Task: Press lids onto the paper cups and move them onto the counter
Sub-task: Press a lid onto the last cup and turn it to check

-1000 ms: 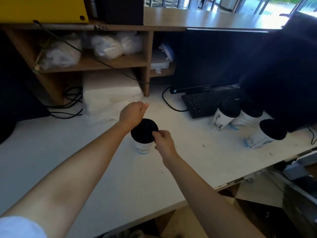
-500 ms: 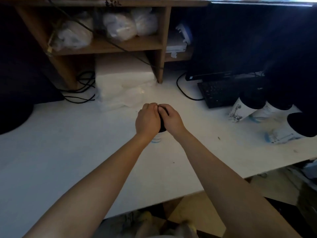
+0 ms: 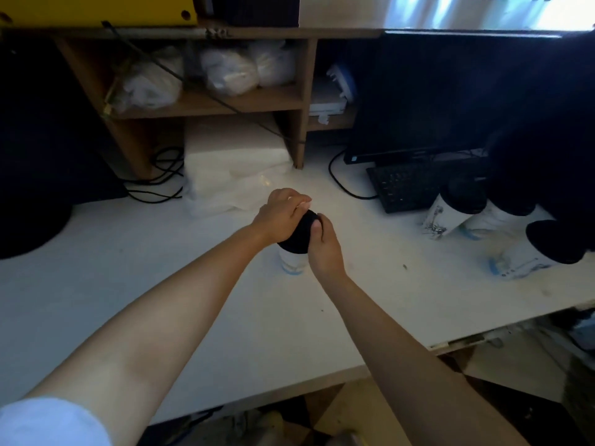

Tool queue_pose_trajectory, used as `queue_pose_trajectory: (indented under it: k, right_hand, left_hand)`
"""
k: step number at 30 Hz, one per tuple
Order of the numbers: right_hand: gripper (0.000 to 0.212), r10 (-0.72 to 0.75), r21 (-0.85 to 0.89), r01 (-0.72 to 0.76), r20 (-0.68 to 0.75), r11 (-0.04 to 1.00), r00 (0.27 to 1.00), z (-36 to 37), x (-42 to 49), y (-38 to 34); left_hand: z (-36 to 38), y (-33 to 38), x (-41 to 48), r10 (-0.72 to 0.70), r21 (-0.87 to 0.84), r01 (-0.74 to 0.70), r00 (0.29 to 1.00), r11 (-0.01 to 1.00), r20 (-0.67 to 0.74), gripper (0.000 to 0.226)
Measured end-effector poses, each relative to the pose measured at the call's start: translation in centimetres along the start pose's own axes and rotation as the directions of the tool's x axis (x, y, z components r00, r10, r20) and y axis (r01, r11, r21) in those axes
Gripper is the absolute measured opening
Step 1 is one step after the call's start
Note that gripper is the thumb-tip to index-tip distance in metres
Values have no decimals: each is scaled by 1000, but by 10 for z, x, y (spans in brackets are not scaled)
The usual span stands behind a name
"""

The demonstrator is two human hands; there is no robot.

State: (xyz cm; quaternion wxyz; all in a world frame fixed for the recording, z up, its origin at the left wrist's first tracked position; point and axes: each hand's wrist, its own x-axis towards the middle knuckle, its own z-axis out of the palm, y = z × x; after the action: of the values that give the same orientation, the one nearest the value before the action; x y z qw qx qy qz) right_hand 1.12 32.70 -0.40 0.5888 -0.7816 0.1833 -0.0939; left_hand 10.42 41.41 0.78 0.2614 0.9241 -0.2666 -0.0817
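1. Now the paper cup (image 3: pixel 291 263) stands upright on the white desk (image 3: pixel 128 268), a lid (image 3: pixel 297 235) on top.
2. Fingers of the left hand (image 3: pixel 279 215) curl over the lid.
3. Fingers of the right hand (image 3: pixel 325 251) pinch its rim.

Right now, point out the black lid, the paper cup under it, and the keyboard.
black lid (image 3: pixel 298 234): head view, top face.
paper cup (image 3: pixel 291 261): head view, white side wall.
keyboard (image 3: pixel 402 188): head view, middle keys.
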Motion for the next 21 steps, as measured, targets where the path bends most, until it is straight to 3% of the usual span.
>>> queue_pose_trajectory:
  k: [3,6,9,12,16,21]
  right_hand:
    - [39,-42,16,42,38,999,998,-1,-13,7]
    - [40,-95,82,89,72,993,993,0,-29,16]
    - [47,-51,155,38,83,987,995,0,-33,29]
    - [59,-53,98,34,198,995,979,0,-24,39]
    - [85,-5,109,-43,404,993,915,1,1,47]
    - [92,63,59,-110,523,992,850,3,26,59]
  left_hand:
    - [-16,-1,6,37,268,-53,997,962,64,49]
    - [-27,5,8,1,397,-80,981,914,195,47]
    - [-24,19,4,-95,339,9,966,941,240,49]
    - [-11,31,-1,-154,255,102,969,962,195,59]
    - [3,33,-4,-153,350,116,985,929,80,54]
    - [9,31,-3,-132,351,109,990,930,43,49]
